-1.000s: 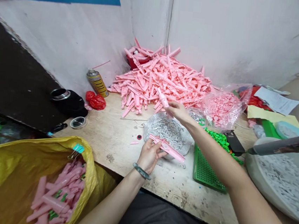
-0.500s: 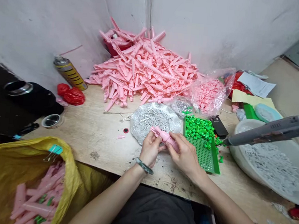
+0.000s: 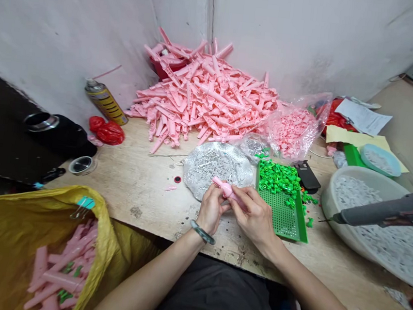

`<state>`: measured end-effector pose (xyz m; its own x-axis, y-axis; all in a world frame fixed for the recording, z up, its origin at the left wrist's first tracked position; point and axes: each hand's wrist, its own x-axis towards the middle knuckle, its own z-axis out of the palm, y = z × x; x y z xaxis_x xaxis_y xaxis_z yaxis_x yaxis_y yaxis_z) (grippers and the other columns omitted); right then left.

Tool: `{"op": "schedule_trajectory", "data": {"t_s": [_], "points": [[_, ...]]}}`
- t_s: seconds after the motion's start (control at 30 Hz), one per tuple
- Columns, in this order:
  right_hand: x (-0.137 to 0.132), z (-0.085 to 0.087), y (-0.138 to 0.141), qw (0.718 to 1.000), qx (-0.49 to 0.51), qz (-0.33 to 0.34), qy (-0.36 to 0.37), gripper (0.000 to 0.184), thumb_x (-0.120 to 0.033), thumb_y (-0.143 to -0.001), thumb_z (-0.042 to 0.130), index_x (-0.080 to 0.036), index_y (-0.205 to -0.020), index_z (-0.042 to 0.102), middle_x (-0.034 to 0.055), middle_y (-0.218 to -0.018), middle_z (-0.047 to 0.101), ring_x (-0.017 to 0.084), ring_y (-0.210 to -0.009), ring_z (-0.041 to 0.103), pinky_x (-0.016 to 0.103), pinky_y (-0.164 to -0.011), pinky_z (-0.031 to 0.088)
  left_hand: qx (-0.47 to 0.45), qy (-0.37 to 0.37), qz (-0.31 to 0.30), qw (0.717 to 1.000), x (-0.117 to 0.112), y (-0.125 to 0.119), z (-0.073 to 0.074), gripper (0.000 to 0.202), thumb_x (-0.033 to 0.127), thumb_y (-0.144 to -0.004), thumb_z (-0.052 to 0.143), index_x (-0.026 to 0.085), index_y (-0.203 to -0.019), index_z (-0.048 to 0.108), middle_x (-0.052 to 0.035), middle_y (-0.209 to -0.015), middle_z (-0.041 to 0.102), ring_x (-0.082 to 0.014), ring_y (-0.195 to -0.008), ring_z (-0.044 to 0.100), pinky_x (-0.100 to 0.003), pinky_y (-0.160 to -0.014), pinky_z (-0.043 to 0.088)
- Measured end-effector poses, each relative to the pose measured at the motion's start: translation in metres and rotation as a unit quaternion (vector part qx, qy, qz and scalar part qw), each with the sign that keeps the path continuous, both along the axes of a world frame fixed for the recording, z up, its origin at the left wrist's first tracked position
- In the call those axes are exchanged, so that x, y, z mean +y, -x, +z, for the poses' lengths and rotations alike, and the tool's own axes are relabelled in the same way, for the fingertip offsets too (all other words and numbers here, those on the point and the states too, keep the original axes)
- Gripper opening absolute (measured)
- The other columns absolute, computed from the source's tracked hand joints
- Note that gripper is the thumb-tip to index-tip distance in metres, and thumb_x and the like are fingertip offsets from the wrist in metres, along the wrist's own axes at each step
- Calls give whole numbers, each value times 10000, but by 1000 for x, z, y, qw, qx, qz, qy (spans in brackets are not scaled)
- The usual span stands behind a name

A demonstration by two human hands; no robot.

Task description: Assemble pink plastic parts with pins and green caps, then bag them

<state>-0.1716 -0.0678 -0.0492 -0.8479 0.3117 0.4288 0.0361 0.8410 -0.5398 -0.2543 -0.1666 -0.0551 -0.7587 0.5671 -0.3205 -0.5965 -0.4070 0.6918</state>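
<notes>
Between my two hands is a pink plastic tube-like part (image 3: 226, 189), held above the near edge of a silvery round tray (image 3: 192, 173) of small grey pieces and metal pins. My left hand (image 3: 211, 209), with a bracelet on the wrist, is closed on the part's left end. My right hand (image 3: 254, 213) closes round its right end, which the fingers mostly hide. Just right of my right hand lies a green perforated tray (image 3: 283, 223) with small green plastic pieces (image 3: 279, 179) heaped at its far end.
A large heap of pink parts (image 3: 212, 94) lies against the wall. A yellow sack (image 3: 102, 247) with pink parts is at the front left. On the right, a grey tool with a thin tip (image 3: 380, 210) juts over a white basin (image 3: 328, 201). A spray can (image 3: 107, 104) leans at left.
The view has shifted slightly, so most things sit further right. The pink part has turned a little in my fingers. The grey tool appears lower and further right over the basin.
</notes>
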Motion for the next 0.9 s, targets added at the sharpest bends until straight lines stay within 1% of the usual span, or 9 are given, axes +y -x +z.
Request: {"op": "schedule_trajectory", "data": {"t_s": [0.13, 0.33, 0.5, 0.7, 0.9], "points": [[1, 0, -1, 1000, 2, -2, -11, 350, -227, -934, 540, -224, -1274, 623, 57, -1056, 658, 154, -871, 648, 263, -739, 535, 4, 2, -12, 1000, 1, -1, 0, 188, 230, -808, 561, 161, -982, 569, -54, -977, 617, -151, -857, 594, -260, -688, 524], [1, -1, -3, 1000, 13, -5, -20, 346, -231, -936, 541, -212, -1272, 623, 62, -1062, 663, 154, -884, 653, 264, -751, 545, 9, 2, -15, 1000, 2, -2, 3, 170, 221, -800, 562, 167, -961, 565, -39, -934, 606, -143, -832, 587, -250, -681, 520], [0, 0, -2, 1000, 21, -5, -19, 351, -212, -927, 543, -212, -1268, 626, 65, -1058, 669, 155, -868, 658, 264, -752, 551, 7, 6, -12, 1000, 1, -2, 6, 185, 235, -784, 584, 167, -956, 573, -45, -936, 608, -149, -843, 591, -238, -674, 515], [-2, 2, -2, 999, 20, -15, -28, 357, -221, -931, 543, -217, -1280, 618, 62, -1071, 670, 153, -876, 658, 253, -732, 545, -3, 5, -8, 1000, 0, -2, 9, 180, 228, -762, 604, 163, -925, 566, -47, -925, 608, -155, -845, 597, -249, -684, 522], [-2, 1, -3, 998, 14, -19, -53, 342, -244, -942, 538, -225, -1271, 627, 62, -1070, 673, 146, -856, 656, 244, -713, 536, 4, 10, -13, 1000, 1, -3, 8, 181, 229, -780, 594, 165, -949, 582, -38, -918, 614, -137, -817, 594, -225, -664, 512]]}}
